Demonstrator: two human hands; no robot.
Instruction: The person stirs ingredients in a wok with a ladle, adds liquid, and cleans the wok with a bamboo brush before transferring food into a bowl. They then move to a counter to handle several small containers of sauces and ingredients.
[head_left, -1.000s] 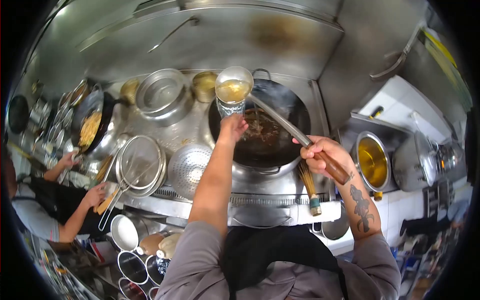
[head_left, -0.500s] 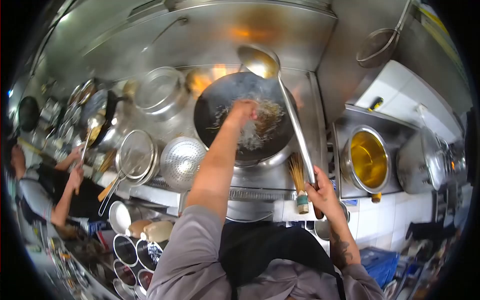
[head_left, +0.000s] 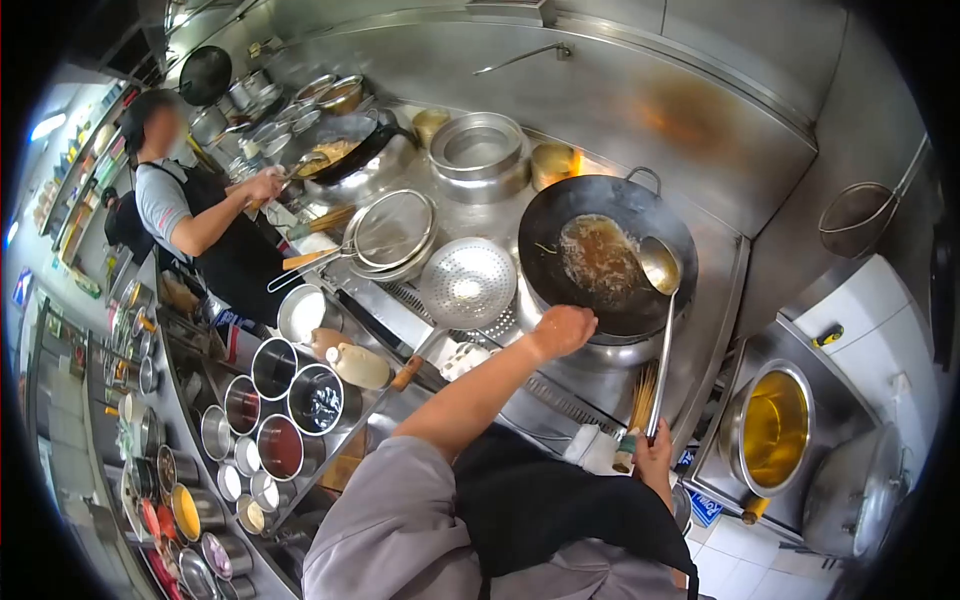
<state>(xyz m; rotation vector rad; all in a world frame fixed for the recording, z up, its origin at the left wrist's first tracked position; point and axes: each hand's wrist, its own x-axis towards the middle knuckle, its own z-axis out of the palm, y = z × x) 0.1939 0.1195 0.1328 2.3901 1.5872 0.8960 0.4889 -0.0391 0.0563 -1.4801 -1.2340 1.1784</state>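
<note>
My right hand point(head_left: 655, 458) is wrapped around the lower handle of a long metal ladle point(head_left: 667, 350). The ladle's bowl rests inside the right part of a dark wok point(head_left: 545, 235). Brown liquid with thin pale shreds point(head_left: 602, 255) bubbles in the middle of the wok. At the wok's front left rim is my left hand point(head_left: 565, 330), back upward and fingers curled; whatever they hold, if anything, is hidden. A bamboo brush point(head_left: 643, 400) lies beside the ladle handle, close to my right hand.
A perforated strainer point(head_left: 468, 284) and wire sieves point(head_left: 394, 230) lie left of the wok. Flames show behind it. A pot of yellow oil point(head_left: 775, 428) stands at right. Sauce pots point(head_left: 281, 446) and bottles point(head_left: 358, 366) fill the left side. A co-worker point(head_left: 205, 215) handles another wok.
My left hand has moved from over the wok back to its near rim. The ladle's bowl has come down into the wok. My view has turned left, showing more of the co-worker and sauce pots.
</note>
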